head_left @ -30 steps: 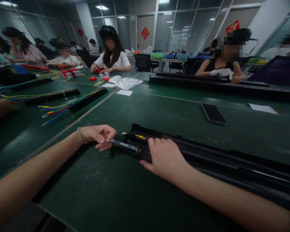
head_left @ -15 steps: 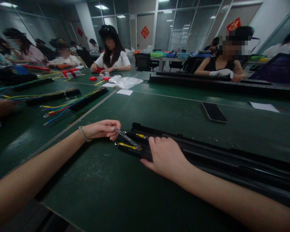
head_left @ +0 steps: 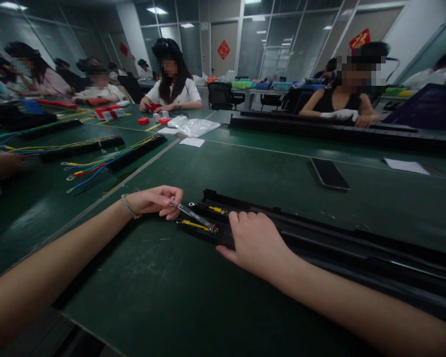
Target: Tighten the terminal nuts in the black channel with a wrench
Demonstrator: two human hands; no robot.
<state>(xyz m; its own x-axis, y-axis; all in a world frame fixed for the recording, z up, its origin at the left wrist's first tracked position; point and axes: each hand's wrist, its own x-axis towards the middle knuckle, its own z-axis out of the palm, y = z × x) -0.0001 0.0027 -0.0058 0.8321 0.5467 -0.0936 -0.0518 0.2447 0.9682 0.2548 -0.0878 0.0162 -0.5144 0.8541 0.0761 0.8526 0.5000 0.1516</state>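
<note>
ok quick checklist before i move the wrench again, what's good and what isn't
- Wrench held by the left hand: ok, gripped at its near-left end
- Wrench's far end on the fastener: ok by position, though full seating: cannot tell
- Black channel steadied: ok, the right hand rests on it
- Right hand off the wrench: ok, it lies just beyond the fastener
- Fastener tight: cannot tell
- Phone out of the wrench's way: ok, it lies on the table beyond the channel
</note>
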